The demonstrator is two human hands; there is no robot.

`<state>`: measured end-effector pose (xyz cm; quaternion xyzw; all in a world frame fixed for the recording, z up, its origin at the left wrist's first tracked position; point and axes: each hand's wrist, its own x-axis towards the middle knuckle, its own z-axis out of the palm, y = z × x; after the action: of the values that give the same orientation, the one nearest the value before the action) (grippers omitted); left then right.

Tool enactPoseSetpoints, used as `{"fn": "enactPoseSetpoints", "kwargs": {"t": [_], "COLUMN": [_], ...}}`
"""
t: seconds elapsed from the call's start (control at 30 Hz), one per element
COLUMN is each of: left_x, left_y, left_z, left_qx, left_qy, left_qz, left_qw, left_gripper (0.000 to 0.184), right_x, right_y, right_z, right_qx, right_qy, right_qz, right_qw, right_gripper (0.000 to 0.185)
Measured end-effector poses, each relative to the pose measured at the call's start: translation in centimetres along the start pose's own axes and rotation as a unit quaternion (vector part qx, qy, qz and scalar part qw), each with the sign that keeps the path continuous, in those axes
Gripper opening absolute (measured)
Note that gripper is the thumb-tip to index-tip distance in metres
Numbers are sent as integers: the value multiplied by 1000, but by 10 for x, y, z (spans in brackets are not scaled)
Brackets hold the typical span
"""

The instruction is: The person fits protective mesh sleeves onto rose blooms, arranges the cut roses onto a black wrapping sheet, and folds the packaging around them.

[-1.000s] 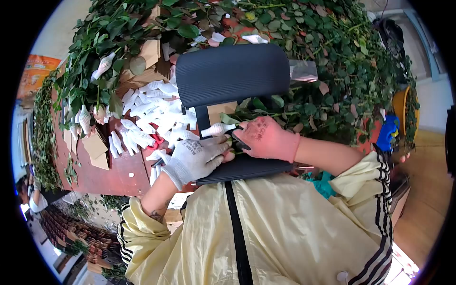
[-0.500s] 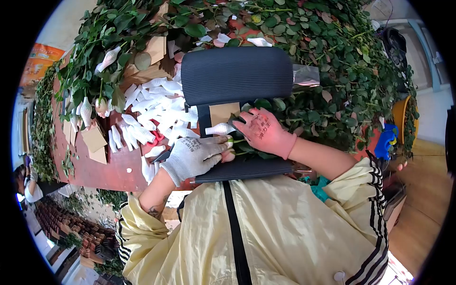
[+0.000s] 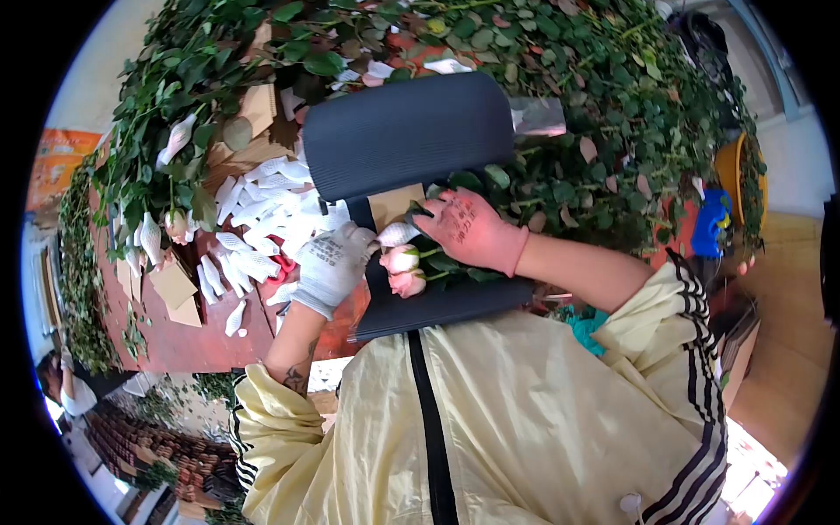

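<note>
My left hand point(image 3: 331, 262), in a pale grey glove, has its fingers bent together at the tip of a white foam net sleeve point(image 3: 398, 234) that covers a rose head. My right hand point(image 3: 472, 232), in a pink glove, is closed around rose stems just behind the heads; the fingertips are partly hidden by leaves. Two bare pink roses, one upper point(image 3: 400, 258) and one lower point(image 3: 407, 283), lie below the sleeved one on a black padded stand point(image 3: 446, 311). A piece of cardboard point(image 3: 395, 206) sits behind them.
Left of the stand is a pile of white foam sleeves point(image 3: 271, 206) on the red table point(image 3: 219, 341). Leafy rose stems point(image 3: 604, 96) cover the back and right. A black ribbed cushion point(image 3: 407, 131) stands ahead. A blue tape dispenser point(image 3: 710, 223) is at right.
My left hand has moved left off the flowers, uncovering two pink rose heads. My right hand stays at the stems. The whole view has shifted slightly.
</note>
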<state>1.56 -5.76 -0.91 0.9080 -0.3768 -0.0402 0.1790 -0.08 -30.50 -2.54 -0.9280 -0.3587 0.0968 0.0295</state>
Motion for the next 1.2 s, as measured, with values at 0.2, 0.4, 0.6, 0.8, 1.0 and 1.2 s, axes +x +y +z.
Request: {"fn": "enactPoseSetpoints", "kwargs": {"t": [0.2,0.4,0.6,0.8,1.0,1.2], "left_x": [-13,-18,-54,-6,16,21], "left_y": [-11,-26,-61,22,25,32], "left_z": [-5,-12,-57,-71,-18,-23], "left_qx": [-28,-34,40,-196,-166,-197], "left_qy": [13,24,-11,-13,-75,-77], "left_qz": [-28,-15,-240,-63,-37,-48], "left_qw": [999,999,970,978,983,976], "left_gripper": [11,11,38,33,40,35], "right_x": [0,-1,1,5,-10,-51], "right_y": [0,2,-1,-1,3,90], "right_z": [-5,-1,-11,15,-22,-154], "right_qx": [18,23,39,21,0,73], "right_qy": [23,132,28,148,37,359], "right_qz": [2,-30,5,-21,-43,60], "right_qw": [1000,991,999,989,998,929], "right_gripper": [38,23,33,29,35,31]}}
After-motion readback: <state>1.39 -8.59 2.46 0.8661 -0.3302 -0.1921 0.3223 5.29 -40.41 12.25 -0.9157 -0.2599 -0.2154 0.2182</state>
